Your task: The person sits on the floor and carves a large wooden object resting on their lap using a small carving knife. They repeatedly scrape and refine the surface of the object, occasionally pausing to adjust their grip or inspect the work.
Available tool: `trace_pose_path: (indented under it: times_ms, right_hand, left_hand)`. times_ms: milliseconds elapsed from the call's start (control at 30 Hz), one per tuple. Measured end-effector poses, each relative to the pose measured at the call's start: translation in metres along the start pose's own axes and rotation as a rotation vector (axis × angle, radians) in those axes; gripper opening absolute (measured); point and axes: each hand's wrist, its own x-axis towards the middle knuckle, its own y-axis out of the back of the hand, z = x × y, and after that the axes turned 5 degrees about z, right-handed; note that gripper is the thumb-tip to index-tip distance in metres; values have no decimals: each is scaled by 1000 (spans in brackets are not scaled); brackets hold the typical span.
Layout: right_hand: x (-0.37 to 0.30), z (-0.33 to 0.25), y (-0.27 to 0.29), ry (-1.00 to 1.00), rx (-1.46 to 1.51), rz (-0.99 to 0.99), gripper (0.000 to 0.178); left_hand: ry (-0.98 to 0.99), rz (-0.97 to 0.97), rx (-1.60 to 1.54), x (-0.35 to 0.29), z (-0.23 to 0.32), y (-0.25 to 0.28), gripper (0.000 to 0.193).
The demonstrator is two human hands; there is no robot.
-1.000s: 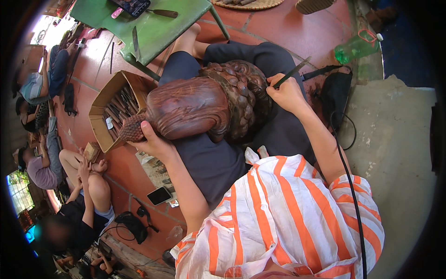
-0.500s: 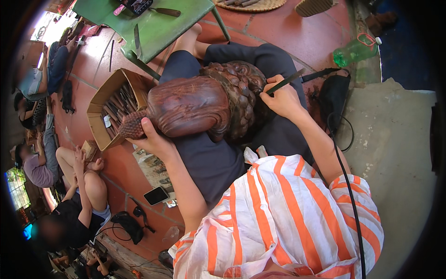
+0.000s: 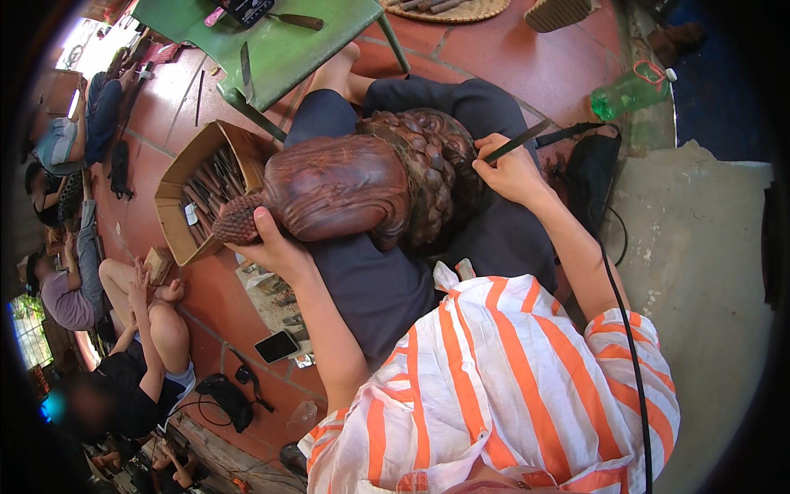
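Note:
A carved dark wooden statue [image 3: 337, 185] lies on its side across my lap, its knobbly head to the left and its petal-carved base [image 3: 432, 169] to the right. My left hand [image 3: 276, 245] is wrapped round the head from below, thumb up along its side. At the base's right edge, my right hand [image 3: 510, 171] pinches a slim, flat, dark carving tool [image 3: 520, 140]. The tool points up and to the right, away from the wood. My fingertips sit close to the base; whether they touch it I cannot tell.
Past the statue's head stands a cardboard box [image 3: 169, 193] of carving tools. A green plastic table [image 3: 321, 49] with a blade on it is ahead. A phone [image 3: 276, 347] lies on the tiles at left, a green bottle [image 3: 629, 92] at far right. Other people [image 3: 148, 337] sit at left.
My right hand has moved a little to the right with the flat tool, whose angle is slightly flatter. The statue and my left hand have shifted very slightly right in the picture.

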Motion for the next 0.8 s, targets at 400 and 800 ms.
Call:
trace_pose_path:
  times_ms: [400,800]
  right_hand:
    - [-1,2,-2,17,8,21,21]
    - [4,4,0,-15,65,33,20]
  left_hand:
    - [11,0,-7,0,2,-1,56]
    - [-13,7,10,-1,4,-3,53]
